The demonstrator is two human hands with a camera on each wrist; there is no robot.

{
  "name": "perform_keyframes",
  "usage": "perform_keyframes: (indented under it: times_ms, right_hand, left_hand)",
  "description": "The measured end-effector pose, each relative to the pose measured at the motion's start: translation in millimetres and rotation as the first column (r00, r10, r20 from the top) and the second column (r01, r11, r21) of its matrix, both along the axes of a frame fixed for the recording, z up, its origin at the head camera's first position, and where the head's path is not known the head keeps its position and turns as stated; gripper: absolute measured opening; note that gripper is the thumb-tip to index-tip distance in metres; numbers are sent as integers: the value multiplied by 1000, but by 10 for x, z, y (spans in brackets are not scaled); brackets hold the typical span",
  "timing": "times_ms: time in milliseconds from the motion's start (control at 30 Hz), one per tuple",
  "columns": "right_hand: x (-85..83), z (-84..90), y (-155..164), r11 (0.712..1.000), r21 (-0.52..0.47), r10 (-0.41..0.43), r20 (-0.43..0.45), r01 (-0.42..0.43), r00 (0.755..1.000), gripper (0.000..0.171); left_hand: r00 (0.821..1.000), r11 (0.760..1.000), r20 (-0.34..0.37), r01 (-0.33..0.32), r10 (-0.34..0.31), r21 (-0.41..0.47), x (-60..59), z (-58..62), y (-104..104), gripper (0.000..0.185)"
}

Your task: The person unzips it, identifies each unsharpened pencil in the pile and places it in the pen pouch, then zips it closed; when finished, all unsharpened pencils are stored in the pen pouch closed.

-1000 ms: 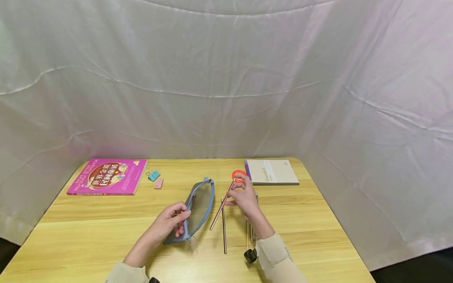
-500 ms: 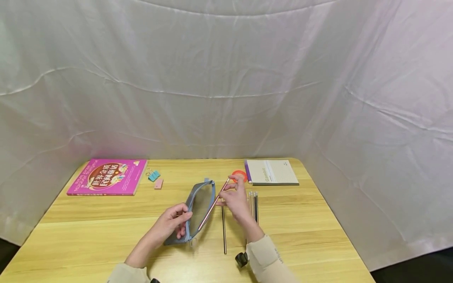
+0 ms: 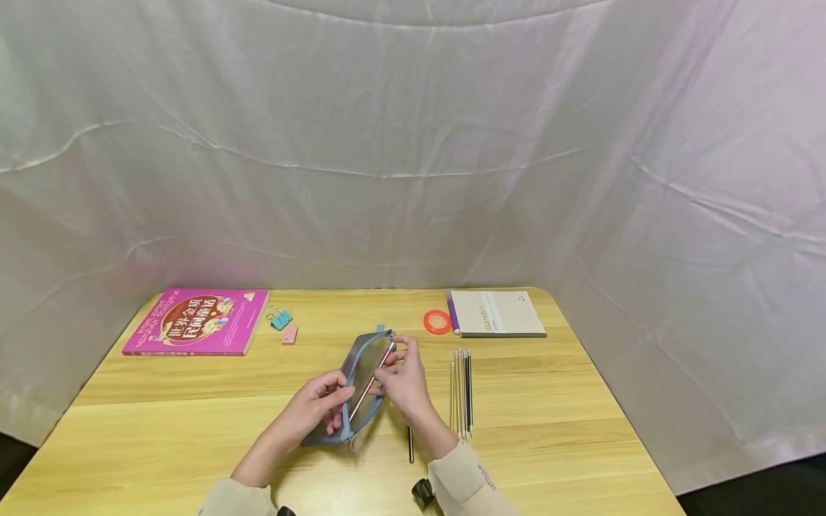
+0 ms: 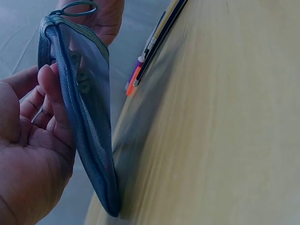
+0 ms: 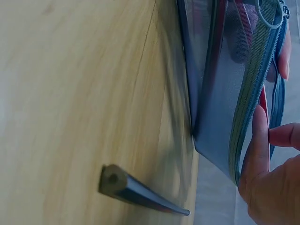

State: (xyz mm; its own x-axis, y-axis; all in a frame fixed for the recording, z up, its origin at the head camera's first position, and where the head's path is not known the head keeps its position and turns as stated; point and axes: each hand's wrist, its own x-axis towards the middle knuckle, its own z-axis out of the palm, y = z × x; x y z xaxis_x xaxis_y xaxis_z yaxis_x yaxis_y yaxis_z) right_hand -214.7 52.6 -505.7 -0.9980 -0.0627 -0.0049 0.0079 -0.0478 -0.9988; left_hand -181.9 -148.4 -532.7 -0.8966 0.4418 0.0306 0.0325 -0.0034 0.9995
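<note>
From where I sit watching the feeds, my left hand (image 3: 316, 403) curls round the near edge of the blue-grey mesh zip pencil pouch (image 3: 361, 380), which lies at the middle of the table, thumb on one lip and fingers behind the mesh, so the mouth stands open. My right hand (image 3: 403, 383) pinches a slim pink pencil (image 3: 370, 383) between thumb and fingertips, its lower part already angled down inside the pouch. I judge the step goes best if I keep the left lip lifted and steady, slide the pencil along the pouch's length instead of across it, and let go only once the tip is past the zip teeth, which could snag it.

Just right of the pouch a single dark pencil (image 3: 410, 444) lies on the wood, partly hidden by my forearm; further right a row of thin pencils (image 3: 461, 390) lies side by side.

The surface is a pale wooden table (image 3: 581, 430). At its far left rests a bright pink paperback book (image 3: 196, 322), then a teal binder clip (image 3: 280, 319) and a small pink eraser (image 3: 289, 334). Far right of centre sit an orange tape ring (image 3: 437, 322) and a grey notebook with a purple spine (image 3: 495, 314). Creased white cloth (image 3: 413, 143) screens off the room behind and to both sides
</note>
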Motion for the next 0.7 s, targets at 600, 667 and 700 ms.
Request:
perform_keyframes:
  times_ms: [600,667,700]
  right_hand:
    - [-12,-59,32,994,109,-10,80,2,997,68]
    - [-18,-70,44,991,131,-15,84,4,996,68]
    - [-17,-72,48,990,140,-17,85,5,996,67]
  left_hand:
    - [999,999,-27,19,-20,-26,-10,-12,5,28]
    - [1000,1000,-24,17,-18,-26,-9,-9,2,29]
    - [999,1000,-26,19,-20,-24,-8,-7,1,29]
